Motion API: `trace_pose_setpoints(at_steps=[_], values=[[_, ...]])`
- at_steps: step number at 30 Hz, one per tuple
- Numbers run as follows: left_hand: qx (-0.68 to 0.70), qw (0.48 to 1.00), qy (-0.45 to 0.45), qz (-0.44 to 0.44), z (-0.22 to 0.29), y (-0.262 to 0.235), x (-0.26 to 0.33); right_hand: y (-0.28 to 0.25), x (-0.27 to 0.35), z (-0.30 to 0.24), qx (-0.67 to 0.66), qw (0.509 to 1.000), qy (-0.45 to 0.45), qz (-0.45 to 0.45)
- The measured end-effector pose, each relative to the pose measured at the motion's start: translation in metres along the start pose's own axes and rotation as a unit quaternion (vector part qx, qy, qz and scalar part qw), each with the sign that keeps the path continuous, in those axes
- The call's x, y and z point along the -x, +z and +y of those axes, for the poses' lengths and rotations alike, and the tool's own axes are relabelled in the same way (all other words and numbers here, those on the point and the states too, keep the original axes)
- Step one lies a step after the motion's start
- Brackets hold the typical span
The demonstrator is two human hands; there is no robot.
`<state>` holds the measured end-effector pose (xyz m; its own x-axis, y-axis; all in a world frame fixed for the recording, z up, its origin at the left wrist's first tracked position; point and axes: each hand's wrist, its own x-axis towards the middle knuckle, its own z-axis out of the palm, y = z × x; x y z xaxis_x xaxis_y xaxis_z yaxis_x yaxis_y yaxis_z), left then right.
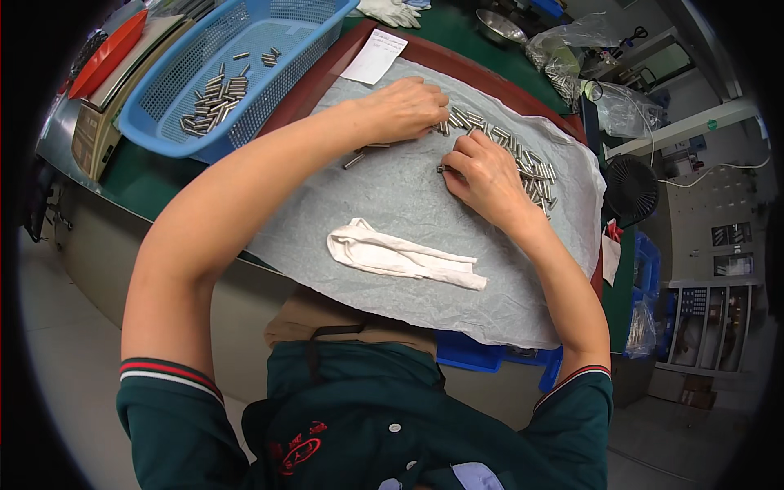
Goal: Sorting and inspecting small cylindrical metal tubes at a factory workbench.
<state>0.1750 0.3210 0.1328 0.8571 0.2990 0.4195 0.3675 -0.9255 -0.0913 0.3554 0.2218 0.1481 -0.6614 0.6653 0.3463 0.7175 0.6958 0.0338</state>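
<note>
You've got a green tabletop [155, 184] on grey floor [65, 367], black fan [630, 189] and shelving [710, 318] off right.

A blue perforated basket [163, 98] sat at the far left of the green table [147, 184], with an orange tray [106, 55] just beyond it near the table's edge. A folded white rag [400, 255] lay on the near part of the grey cloth [408, 204], and a white paper slip [374, 55] rested on the red-brown tray's [302, 90] far rim. Off to the right stood a small black fan [630, 189], clear plastic bags [604, 98] and a metal bowl [500, 27]; white gloves [392, 11] lay at the far edge.
</note>
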Motion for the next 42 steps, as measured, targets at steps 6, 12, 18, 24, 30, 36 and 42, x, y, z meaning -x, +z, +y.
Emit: trace_pose_setpoints(at_steps=[6, 12, 18, 24, 30, 36, 42], values=[[-0.003, 0.998, 0.061, -0.013, -0.01, 0.005, -0.014, -0.002, 0.004, 0.002, -0.017, 1.0, 0.017, 0.01], [0.044, 0.997, 0.044, -0.037, -0.011, 0.005, -0.021, -0.007, 0.006, 0.006, 0.034, 0.998, 0.009, -0.047], [0.072, 0.996, 0.038, -0.034, -0.011, 0.009, -0.021, -0.006, 0.0, 0.007, 0.064, 0.996, -0.007, -0.065], [0.043, 0.996, 0.072, -0.041, -0.011, 0.005, -0.021, -0.006, -0.008, 0.001, 0.117, 0.99, -0.023, -0.075], [0.026, 0.998, 0.038, -0.03, -0.002, 0.007, -0.016, -0.002, -0.006, -0.006, 0.129, 0.99, -0.002, -0.054], [0.015, 1.0, -0.019, 0.013, 0.015, -0.005, -0.003, -0.015, 0.003, -0.025, 0.058, 0.994, 0.093, -0.017], [0.252, 0.938, -0.105, 0.212, 0.116, -0.097, 0.042, -0.065, 0.043, -0.106, -0.258, 0.947, 0.139, 0.133]])
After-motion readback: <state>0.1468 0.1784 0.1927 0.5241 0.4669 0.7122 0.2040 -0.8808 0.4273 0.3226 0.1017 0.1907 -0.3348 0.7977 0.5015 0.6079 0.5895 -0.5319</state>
